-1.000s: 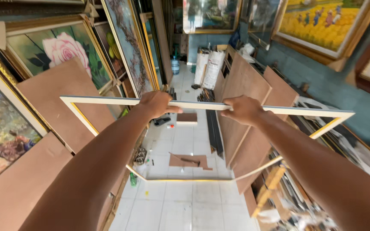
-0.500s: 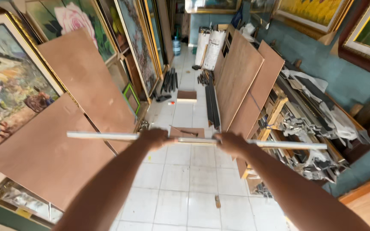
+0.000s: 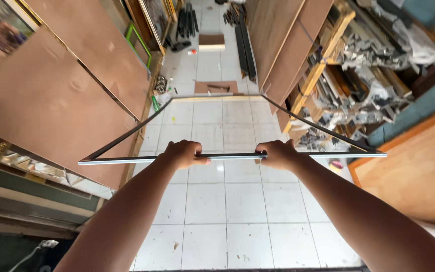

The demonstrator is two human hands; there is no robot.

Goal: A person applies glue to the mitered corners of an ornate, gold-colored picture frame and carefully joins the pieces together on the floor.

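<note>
Above the white tiled floor [image 3: 227,211], the left hand [image 3: 183,154] and right hand [image 3: 277,153] held the empty picture frame [image 3: 230,157] flat, fingers clamped on its near rail. Brown boards [image 3: 61,95] leaned left; moulding scraps [image 3: 363,90] crowded the right.

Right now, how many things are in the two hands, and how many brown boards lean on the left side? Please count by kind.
Empty picture frame, held by the left hand and the right hand: 1
Hands on its near rail: 2
Brown boards leaning on the left: 2
Total: 5
</note>
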